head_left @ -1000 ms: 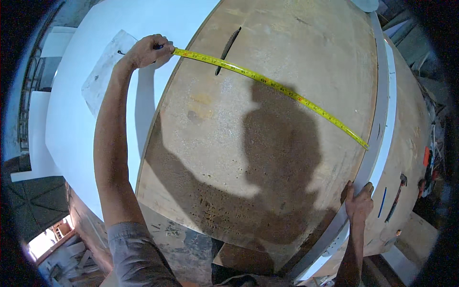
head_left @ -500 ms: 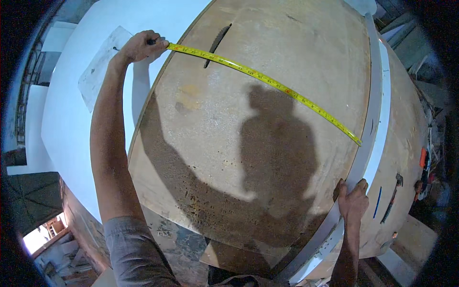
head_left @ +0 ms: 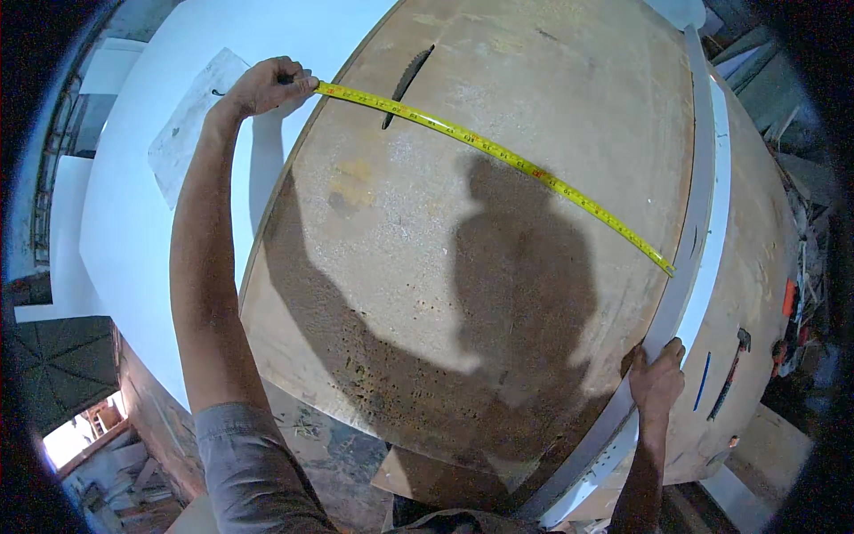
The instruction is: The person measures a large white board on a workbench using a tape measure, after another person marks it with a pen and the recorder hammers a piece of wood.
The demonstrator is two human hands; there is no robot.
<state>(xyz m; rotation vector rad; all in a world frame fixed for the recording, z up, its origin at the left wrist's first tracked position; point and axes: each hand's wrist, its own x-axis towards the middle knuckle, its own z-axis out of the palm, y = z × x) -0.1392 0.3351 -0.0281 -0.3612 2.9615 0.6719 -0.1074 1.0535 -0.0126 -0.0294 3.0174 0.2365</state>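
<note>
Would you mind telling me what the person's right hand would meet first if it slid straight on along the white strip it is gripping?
Probably the tip of the yellow tape measure, which ends at the white strip further up from the right hand; depth is hard to judge.

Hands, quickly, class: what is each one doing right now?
Left hand: closed, holding the yellow measuring tape at the brown board's edge.
Right hand: closed on the long white strip.

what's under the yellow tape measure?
The yellow tape measure lies stretched across the worn brown tabletop, passing over a dark saw blade slot. Its far end meets the white strip. The left hand covers its near end.
</note>
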